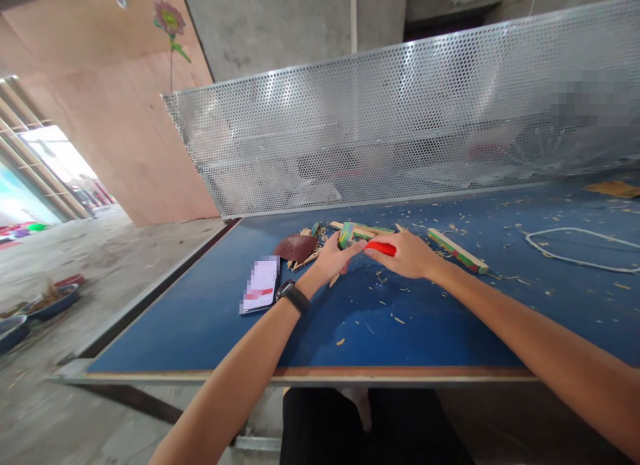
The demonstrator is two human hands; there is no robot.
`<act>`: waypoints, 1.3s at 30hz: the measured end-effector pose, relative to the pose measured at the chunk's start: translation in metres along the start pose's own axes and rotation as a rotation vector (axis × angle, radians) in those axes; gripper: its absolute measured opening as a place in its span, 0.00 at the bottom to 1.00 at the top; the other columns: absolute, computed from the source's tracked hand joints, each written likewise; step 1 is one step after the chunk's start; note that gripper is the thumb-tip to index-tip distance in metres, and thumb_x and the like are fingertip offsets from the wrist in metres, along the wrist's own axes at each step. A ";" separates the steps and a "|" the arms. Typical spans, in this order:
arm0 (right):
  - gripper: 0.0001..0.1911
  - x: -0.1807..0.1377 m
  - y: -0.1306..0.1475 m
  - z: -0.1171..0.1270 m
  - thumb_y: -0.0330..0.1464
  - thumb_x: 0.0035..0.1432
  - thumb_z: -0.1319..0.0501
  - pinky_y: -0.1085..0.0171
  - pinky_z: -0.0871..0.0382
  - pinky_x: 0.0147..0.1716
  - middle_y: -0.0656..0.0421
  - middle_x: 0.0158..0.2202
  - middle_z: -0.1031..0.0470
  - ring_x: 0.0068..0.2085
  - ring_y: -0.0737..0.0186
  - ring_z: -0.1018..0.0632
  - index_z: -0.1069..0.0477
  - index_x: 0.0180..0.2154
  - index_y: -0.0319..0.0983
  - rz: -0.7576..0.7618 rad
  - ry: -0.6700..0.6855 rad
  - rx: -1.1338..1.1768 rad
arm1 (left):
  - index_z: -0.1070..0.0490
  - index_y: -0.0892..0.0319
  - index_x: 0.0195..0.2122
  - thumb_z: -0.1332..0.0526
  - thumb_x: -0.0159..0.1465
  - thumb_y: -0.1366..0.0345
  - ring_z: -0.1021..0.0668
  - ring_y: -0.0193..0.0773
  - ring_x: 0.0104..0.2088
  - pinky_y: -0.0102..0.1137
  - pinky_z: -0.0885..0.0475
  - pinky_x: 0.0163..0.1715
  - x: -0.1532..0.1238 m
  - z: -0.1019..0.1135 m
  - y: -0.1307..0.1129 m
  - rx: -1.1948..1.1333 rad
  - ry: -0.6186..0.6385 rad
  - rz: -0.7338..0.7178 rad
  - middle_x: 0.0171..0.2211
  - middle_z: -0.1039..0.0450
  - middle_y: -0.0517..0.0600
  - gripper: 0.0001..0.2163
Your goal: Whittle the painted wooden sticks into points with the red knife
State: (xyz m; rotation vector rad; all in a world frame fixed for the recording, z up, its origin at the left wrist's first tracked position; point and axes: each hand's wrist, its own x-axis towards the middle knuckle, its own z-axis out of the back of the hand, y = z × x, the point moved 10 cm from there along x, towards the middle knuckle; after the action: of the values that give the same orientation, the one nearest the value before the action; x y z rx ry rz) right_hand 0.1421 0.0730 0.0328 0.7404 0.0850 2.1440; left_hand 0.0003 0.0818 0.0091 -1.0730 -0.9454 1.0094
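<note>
My left hand [334, 257], with a black watch on its wrist, is closed round a short painted wooden piece [346, 235] with green and yellow on it. Touching it from the right, my right hand [407, 253] grips a red-handled tool [381, 248], whose tip I cannot see. Both hands meet over a pile of wood shavings [307, 251] on the blue table [430, 318]. Behind the hands lies a painted wooden stick [361, 229], and a second one [457, 251] lies to the right.
A phone [260, 285] lies left of my left wrist, a dark brown sheet [296, 247] beyond it. A white cord loop [580, 248] lies at right. A perforated metal screen [400, 125] stands along the table's far edge. Bowls [47, 301] sit on the concrete floor at left.
</note>
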 end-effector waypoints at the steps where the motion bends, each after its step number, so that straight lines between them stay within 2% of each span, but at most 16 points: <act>1: 0.26 0.000 0.000 0.000 0.55 0.71 0.47 0.52 0.28 0.43 0.57 0.42 0.14 0.40 0.50 0.17 0.15 0.47 0.50 0.001 0.001 0.003 | 0.36 0.55 0.42 0.28 0.62 0.47 0.38 0.27 0.15 0.27 0.41 0.16 0.000 0.000 0.000 0.024 -0.002 -0.004 0.18 0.40 0.36 0.23; 7: 0.27 -0.003 -0.003 0.006 0.57 0.68 0.44 0.52 0.27 0.38 0.54 0.40 0.14 0.38 0.48 0.17 0.15 0.51 0.51 -0.066 -0.076 -0.119 | 0.35 0.56 0.41 0.29 0.64 0.49 0.37 0.28 0.16 0.27 0.42 0.17 0.001 0.007 -0.004 0.156 -0.048 -0.043 0.19 0.39 0.37 0.20; 10: 0.26 -0.005 0.001 0.011 0.56 0.68 0.43 0.54 0.27 0.37 0.54 0.39 0.14 0.39 0.48 0.16 0.17 0.55 0.52 -0.095 -0.140 -0.157 | 0.37 0.55 0.38 0.32 0.67 0.51 0.38 0.27 0.16 0.27 0.44 0.18 0.003 0.010 -0.003 0.164 -0.114 -0.041 0.18 0.40 0.37 0.17; 14: 0.28 -0.005 0.002 0.014 0.55 0.69 0.44 0.55 0.29 0.33 0.55 0.34 0.14 0.34 0.50 0.17 0.21 0.61 0.53 -0.153 -0.183 -0.151 | 0.37 0.54 0.38 0.37 0.71 0.48 0.38 0.28 0.14 0.28 0.45 0.16 0.005 0.010 0.003 0.160 -0.183 -0.027 0.18 0.40 0.38 0.16; 18: 0.26 -0.003 0.004 0.016 0.54 0.68 0.43 0.55 0.28 0.33 0.54 0.38 0.13 0.36 0.49 0.16 0.19 0.58 0.52 -0.163 -0.176 -0.126 | 0.37 0.54 0.38 0.36 0.69 0.45 0.36 0.30 0.13 0.28 0.42 0.15 0.004 0.010 0.005 0.160 -0.158 -0.001 0.17 0.40 0.38 0.18; 22: 0.25 -0.002 0.002 0.016 0.54 0.68 0.42 0.54 0.27 0.36 0.55 0.41 0.13 0.38 0.48 0.16 0.17 0.55 0.50 -0.171 -0.132 -0.041 | 0.35 0.54 0.39 0.32 0.64 0.43 0.34 0.31 0.14 0.27 0.41 0.16 0.006 0.015 0.001 0.147 -0.127 -0.042 0.17 0.37 0.39 0.21; 28: 0.24 0.001 0.009 0.012 0.54 0.70 0.43 0.53 0.27 0.43 0.57 0.46 0.13 0.43 0.49 0.16 0.16 0.51 0.50 -0.025 -0.072 -0.021 | 0.36 0.54 0.39 0.32 0.64 0.43 0.34 0.31 0.15 0.27 0.39 0.17 0.013 0.013 0.006 0.118 -0.043 -0.109 0.16 0.37 0.40 0.21; 32: 0.25 0.001 0.008 0.008 0.54 0.71 0.44 0.54 0.27 0.41 0.57 0.44 0.13 0.41 0.50 0.16 0.16 0.52 0.50 -0.013 -0.063 -0.046 | 0.36 0.54 0.40 0.31 0.64 0.43 0.33 0.30 0.16 0.26 0.39 0.18 0.011 0.009 0.006 0.097 -0.008 -0.116 0.18 0.36 0.40 0.21; 39: 0.25 0.000 0.007 0.011 0.54 0.70 0.43 0.57 0.28 0.37 0.56 0.42 0.13 0.39 0.51 0.16 0.17 0.56 0.51 -0.084 -0.116 -0.148 | 0.33 0.56 0.44 0.32 0.65 0.45 0.36 0.28 0.17 0.26 0.42 0.17 0.009 0.012 0.002 0.126 -0.047 -0.092 0.20 0.38 0.39 0.21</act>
State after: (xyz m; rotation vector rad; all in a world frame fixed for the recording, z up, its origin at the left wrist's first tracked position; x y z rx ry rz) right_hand 0.1437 0.0663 0.0442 0.7591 -0.1009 1.9995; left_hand -0.0088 0.0936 0.0107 -0.8962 -0.9481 1.0085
